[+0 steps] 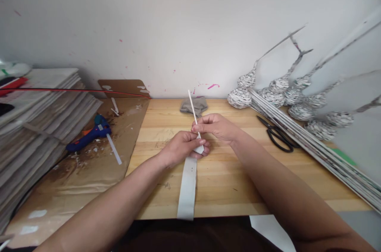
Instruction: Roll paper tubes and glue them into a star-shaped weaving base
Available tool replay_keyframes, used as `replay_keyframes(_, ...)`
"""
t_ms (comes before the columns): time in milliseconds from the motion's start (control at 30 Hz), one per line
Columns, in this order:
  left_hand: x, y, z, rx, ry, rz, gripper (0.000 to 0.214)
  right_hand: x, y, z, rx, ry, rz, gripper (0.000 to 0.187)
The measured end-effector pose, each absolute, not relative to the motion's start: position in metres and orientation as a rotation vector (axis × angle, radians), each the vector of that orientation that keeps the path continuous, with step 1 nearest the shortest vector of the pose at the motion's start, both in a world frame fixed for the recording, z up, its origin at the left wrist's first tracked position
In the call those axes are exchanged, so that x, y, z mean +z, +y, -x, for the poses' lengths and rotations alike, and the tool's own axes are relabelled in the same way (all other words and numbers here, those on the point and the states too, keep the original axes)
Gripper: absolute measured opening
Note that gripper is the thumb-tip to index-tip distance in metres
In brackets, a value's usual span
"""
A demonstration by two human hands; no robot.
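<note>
A long white paper strip [187,188] runs from my hands over the wooden table toward its front edge. My left hand [189,143] is closed on the strip's upper end, where the paper is folded or rolled at an angle. Out of that end a thin white stick [192,106] rises, leaning to the left. Whether the stick is rolled paper or something else I cannot tell. My right hand [212,127], just above the left, pinches the stick between thumb and fingers. Behind the hands a crumpled grey cloth [194,105] lies near the wall.
On the left, a blue glue gun [92,135] rests on stained cardboard [83,188] beside a tall paper stack [38,133]. To the right are black scissors [278,137], a bundle of paper tubes [309,145] and several woven paper gourd shapes [239,97] against the wall.
</note>
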State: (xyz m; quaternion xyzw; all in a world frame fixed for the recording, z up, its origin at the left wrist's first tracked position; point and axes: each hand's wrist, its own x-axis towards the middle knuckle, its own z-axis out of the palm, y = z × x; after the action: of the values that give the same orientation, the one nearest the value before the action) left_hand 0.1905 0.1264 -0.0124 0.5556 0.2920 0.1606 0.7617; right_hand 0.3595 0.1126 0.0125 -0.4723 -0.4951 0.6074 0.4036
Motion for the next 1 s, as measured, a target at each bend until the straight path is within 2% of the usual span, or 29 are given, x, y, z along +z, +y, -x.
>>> replay_keyframes(100,-0.0125,0.1266,-0.1907,0.350,0.635,-1.209,0.033,0.0108,0.1130,-0.3579,1.434,-1.096,1.222,0.033)
replay_keyframes(267,-0.0122,0.1273,-0.1901,0.353,0.620,-1.177,0.034,0.0117,0.1131,-0.3593,1.569,-1.262,1.172,0.033)
replay_keyframes(433,-0.0092,0.1246,-0.1900,0.334,0.634,-1.136,0.036,0.0108,0.1131,-0.3578,1.506,-1.052,1.184,0.031)
replay_keyframes(633,-0.0087,0.1238,-0.1896,0.344,0.614,-1.125,0.036,0.0136,0.1113,-0.3606,1.678,-1.218,1.121,0.036)
replay_keyframes(767,-0.0085,0.1240,-0.1894,0.350,0.595,-1.154,0.038,0.0128,0.1119,-0.3584,1.556,-1.143,1.171,0.034)
replay_keyframes(1000,-0.0110,0.1255,-0.1899,0.380,0.619,-1.226,0.035,0.0197,0.1100,-0.3639,1.493,-1.391,1.208,0.030)
